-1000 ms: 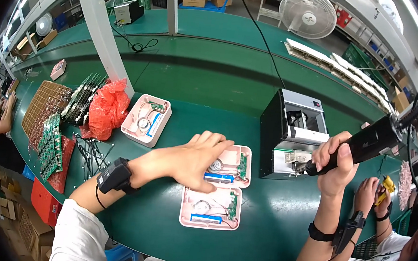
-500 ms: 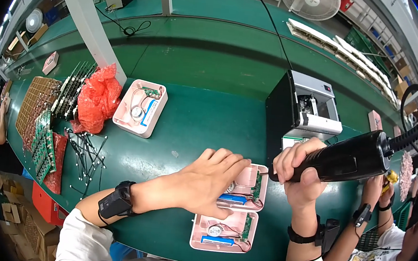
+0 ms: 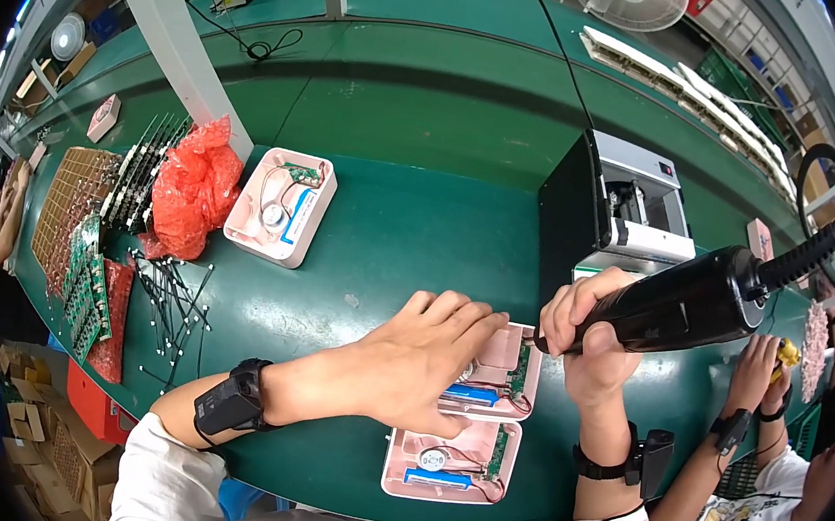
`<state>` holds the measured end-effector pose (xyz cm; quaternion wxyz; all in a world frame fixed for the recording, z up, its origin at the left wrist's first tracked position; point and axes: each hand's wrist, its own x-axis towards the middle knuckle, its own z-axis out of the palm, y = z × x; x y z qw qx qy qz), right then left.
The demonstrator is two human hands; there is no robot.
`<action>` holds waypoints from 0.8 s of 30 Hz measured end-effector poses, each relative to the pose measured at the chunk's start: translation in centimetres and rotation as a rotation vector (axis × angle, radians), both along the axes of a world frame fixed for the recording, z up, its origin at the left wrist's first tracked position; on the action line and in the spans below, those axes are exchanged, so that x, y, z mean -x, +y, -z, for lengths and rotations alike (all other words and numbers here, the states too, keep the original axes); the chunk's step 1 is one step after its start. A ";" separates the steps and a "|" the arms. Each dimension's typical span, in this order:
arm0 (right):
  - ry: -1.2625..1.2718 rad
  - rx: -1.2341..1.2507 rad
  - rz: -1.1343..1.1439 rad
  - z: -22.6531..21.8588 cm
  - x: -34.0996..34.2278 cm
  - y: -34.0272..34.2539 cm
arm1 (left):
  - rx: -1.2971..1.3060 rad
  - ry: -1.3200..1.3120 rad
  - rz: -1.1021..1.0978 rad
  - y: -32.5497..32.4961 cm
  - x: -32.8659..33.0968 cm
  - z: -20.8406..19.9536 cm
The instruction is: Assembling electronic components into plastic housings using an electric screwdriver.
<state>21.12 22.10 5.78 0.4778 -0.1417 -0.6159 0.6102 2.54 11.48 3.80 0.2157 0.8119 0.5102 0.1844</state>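
My left hand point(image 3: 423, 362) spans an open pink plastic case point(image 3: 501, 349), thumb along its near edge and fingers reaching over its far side. Part of that case, with its blue battery and green circuit board, shows beside the hand. Wrapped around a black corded electric screwdriver point(image 3: 680, 304), my right hand point(image 3: 595, 343) holds it tilted at the case's right edge; its tip is hidden. Nearer to me, against the first case, lies a second pink case point(image 3: 398, 465) with a round white part, a blue battery point(image 3: 437, 479), wires and a circuit board.
A black-and-silver machine point(image 3: 635, 196) stands beyond my right hand. Farther left are another pink case point(image 3: 304, 240), red bubble wrap point(image 3: 195, 189), black cables point(image 3: 171, 312) and circuit boards point(image 3: 89, 279). At right, a co-worker's hands point(image 3: 754, 368) are near a yellow object.
My right hand and the screwdriver have shifted slightly left, closer over the case's right edge. My left hand stays on the case. The view has tilted a little.
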 end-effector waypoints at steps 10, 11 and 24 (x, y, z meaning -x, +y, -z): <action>0.123 -0.241 0.021 -3.1 -3.2 0.1 | -0.066 0.037 -0.058 -0.5 0.0 0.6; 0.130 -0.322 0.084 -4.5 -5.0 0.7 | -0.055 0.052 -0.059 -0.5 -0.3 0.4; 0.032 -0.163 0.097 -4.6 -6.2 1.9 | -0.070 0.066 -0.165 -0.6 0.7 0.4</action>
